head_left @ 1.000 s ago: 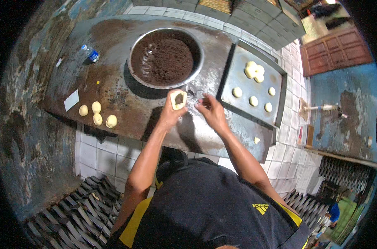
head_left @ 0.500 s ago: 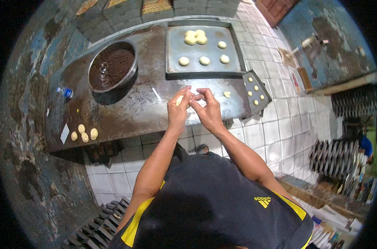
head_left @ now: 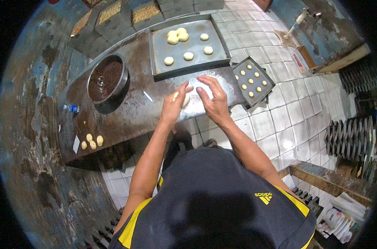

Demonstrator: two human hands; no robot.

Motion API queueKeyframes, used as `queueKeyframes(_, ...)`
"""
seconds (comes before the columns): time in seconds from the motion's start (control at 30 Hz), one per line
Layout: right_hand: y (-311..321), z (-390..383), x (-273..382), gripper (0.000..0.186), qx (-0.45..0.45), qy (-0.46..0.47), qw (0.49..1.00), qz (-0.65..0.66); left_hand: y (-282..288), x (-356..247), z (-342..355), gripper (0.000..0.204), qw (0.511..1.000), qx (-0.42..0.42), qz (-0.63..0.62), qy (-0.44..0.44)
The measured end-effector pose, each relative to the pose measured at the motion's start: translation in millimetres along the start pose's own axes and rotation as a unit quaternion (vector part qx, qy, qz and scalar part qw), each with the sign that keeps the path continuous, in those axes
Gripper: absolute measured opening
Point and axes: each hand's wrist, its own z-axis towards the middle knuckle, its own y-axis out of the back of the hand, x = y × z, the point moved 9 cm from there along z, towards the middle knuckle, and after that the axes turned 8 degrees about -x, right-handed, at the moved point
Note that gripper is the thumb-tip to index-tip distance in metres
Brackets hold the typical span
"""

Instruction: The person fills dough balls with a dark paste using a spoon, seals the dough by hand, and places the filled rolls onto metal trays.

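My left hand [head_left: 172, 106] is curled round a pale piece of dough [head_left: 186, 101] above the near edge of the dark metal table [head_left: 134, 120]. The palm partly hides the dough's shape. My right hand [head_left: 215, 103] is apart from it, fingers spread and curved, with nothing seen in them. Just beyond both hands is a large baking tray [head_left: 192, 67]. On it sit single dough balls [head_left: 188, 56] and a joined cluster of dough balls [head_left: 178, 36].
On the left stands a steel bowl [head_left: 125, 79] of dark brown crumbly filling [head_left: 110, 76]. Near it are a bottle [head_left: 71, 108], several dough balls [head_left: 92, 144], a white card [head_left: 76, 145] and a thin white tool [head_left: 148, 96]. A smaller tray [head_left: 263, 77] of dough balls sits off the table's right end.
My hands have parted: the right has drawn away to the right and opened, while the left keeps the dough. The whole view has shifted and turned slightly.
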Motion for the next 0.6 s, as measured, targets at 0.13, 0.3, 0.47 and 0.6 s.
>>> queueKeyframes(0.13,-34.1,-2.6,6.4,0.05,0.071,0.103,0.992,0.029,-24.2,-10.0,4.0,0.079,0.956,0.06,-0.281,0.06)
queueKeyframes(0.3,-108.6,-15.0,-97.4,0.044,0.075,-0.405,0.845,0.342,-9.1,-26.1,62.3,0.067,0.984,-0.022,-0.152,-0.086)
queueKeyframes(0.47,-151.9,20.5,-160.0,0.043,0.066,-0.532,0.761,0.366,3.1,10.6,152.9,0.063,0.984,-0.051,-0.171,0.027)
queueKeyframes(0.6,-184.8,65.0,-198.3,0.041,0.084,-0.597,0.717,0.348,13.3,23.9,225.0,0.061,0.979,-0.007,-0.186,0.079)
